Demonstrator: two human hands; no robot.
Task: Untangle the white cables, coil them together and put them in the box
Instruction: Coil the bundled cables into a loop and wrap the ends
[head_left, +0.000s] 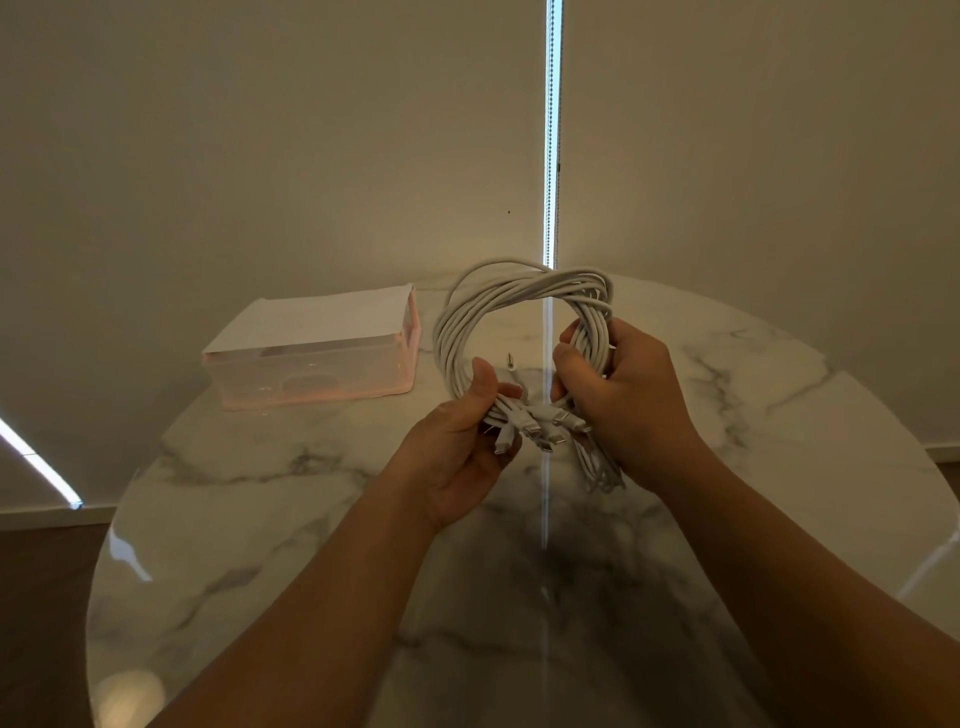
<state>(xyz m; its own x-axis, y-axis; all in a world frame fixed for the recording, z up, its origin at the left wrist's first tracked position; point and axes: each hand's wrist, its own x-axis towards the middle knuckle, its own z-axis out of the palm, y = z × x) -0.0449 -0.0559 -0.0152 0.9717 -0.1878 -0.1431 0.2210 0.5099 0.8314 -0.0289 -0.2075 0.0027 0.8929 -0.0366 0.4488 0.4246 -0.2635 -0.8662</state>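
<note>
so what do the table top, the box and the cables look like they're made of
Table top: looks like polished marble or a marble-look slab, white with grey veins and glossy reflections.
Box: pale pink translucent plastic, you can see dimly through its front; the white top could be paper or a lid.
Cables: white with a smooth matte rubbery jacket, connectors with metal tips.

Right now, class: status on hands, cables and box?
Both hands, left and right, grip coiled white cables. Pink box on marble table, apparently closed. Path clear.
</note>
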